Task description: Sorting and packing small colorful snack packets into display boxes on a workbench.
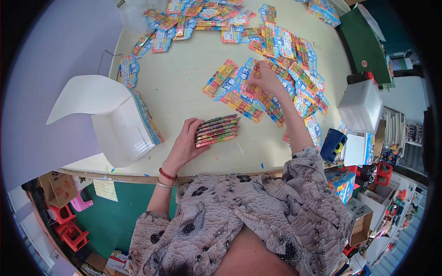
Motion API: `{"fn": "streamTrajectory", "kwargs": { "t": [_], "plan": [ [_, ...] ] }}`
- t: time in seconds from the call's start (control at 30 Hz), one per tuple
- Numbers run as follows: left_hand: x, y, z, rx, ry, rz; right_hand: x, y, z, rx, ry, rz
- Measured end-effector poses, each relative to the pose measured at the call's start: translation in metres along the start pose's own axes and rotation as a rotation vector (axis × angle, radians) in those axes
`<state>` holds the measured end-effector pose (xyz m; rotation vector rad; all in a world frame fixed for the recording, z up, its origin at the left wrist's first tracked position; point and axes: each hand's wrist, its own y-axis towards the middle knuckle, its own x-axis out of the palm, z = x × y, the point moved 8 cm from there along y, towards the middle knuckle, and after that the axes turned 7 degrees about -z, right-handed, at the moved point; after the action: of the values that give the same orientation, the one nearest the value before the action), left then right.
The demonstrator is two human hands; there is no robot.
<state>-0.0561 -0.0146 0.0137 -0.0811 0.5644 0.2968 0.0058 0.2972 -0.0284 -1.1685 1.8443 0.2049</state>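
Observation:
My left hand point(185, 140) is closed around the left end of a neat stack of colourful blister cards point(216, 130), held on edge just above the table. Farther right, my right hand point(267, 80) pinches a yellow-and-blue blister card point(250, 73) that lies over others in a loose group. Its fingertips are partly hidden behind the hand. Beside it, another blister card point(223, 79) lies flat on the table, with more spread to its right in an overlapping pile point(301, 85).
An open white carton point(122, 133) with a raised flap stands at the left of the table point(175, 87). More blister cards point(184, 25) are heaped along the far side. A blue tape dispenser point(332, 145) and a clear plastic box point(361, 106) stand at the right edge.

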Motion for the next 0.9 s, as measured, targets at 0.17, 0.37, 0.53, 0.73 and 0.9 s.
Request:
{"fn": "streamTrajectory", "kwargs": {
  "t": [0.17,0.37,0.53,0.73,0.9],
  "plan": [
    [0.006,-0.005,-0.007,-0.004,0.065,-0.025,0.007,0.006,-0.041,-0.118,-0.489,-0.311],
    [0.006,-0.008,-0.008,-0.010,0.029,0.011,-0.012,0.027,-0.057,-0.581,-0.801,-0.137],
    [0.010,-0.013,-0.010,0.035,-0.002,0.025,-0.032,0.024,-0.054,-0.439,-0.640,-0.359],
    [0.024,-0.020,-0.015,0.043,-0.014,-0.022,-0.037,-0.051,-0.085,-0.581,0.017,-0.161],
    [0.002,-0.013,0.013,0.093,0.278,0.213,0.059,-0.078,-0.100,-0.581,0.204,-0.437]
  ]
}}
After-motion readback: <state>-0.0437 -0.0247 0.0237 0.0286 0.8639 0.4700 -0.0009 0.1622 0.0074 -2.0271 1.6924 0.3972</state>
